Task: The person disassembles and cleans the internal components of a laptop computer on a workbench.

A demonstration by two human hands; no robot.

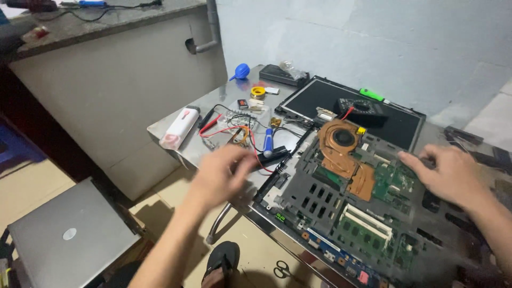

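Head view: an opened laptop chassis (341, 213) lies on the metal worktop (176, 133), its green board and copper cooling fan (341, 140) bare. Everything here is placed against that fan.

The left hand (221, 173) hovers to the left of the fan, over the chassis edge. It is blurred with motion, its fingers (242, 160) loosely curled and grasping nothing that I can make out. Just beyond them, still left of the fan, lie a blue-handled screwdriver (268, 142) and a tangle of red and black leads (229, 125).

The right hand (453, 173) rests to the right of the fan on the chassis edge, fingers (413, 159) spread flat and released, steadying the case.

Behind the fan sits a black multimeter (362, 109) on the dark screen panel (394, 122). Far left of the fan a white lighter-shaped tool (180, 127) lies on the worktop. A closed grey laptop (69, 234) sits well below and left on the floor.

As I judge it, doing this well means keeping the right palm pressed so the chassis cannot slide. The left hand should slow before it closes on a tool, take the screwdriver by its handle clear of the leads, and avoid brushing the bare board.
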